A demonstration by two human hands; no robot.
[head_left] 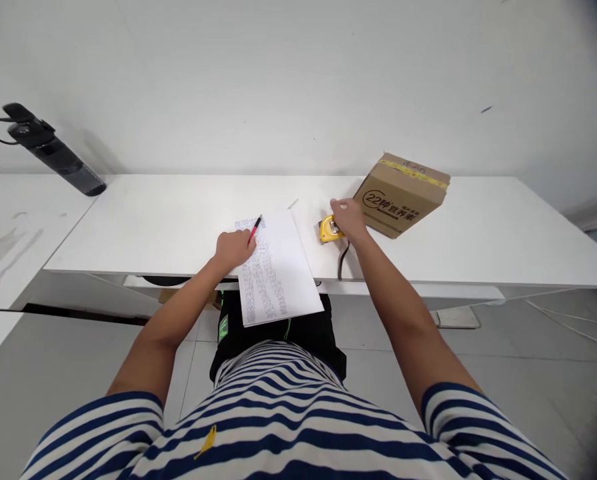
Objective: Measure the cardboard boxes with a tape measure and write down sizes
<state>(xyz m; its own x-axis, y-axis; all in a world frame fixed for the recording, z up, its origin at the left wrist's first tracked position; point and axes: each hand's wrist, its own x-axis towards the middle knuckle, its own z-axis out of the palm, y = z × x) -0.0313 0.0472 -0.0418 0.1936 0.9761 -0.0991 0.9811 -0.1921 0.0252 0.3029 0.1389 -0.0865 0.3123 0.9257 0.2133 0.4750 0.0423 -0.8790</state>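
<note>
The person's left hand [233, 249] is closed around a slim red-and-black pen [252, 233] at the left edge of a white, handwritten paper sheet [296, 280], which overhangs the front edge of the long white table [483, 233]. The right hand [350, 219] curls partly closed round the right side of a yellow tape measure [330, 229], just beside a brown cardboard box [393, 200] near the table's back edge.

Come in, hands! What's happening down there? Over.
Left hand on paper, at pen. Right hand on tape measure. Box close beside right hand.
</note>
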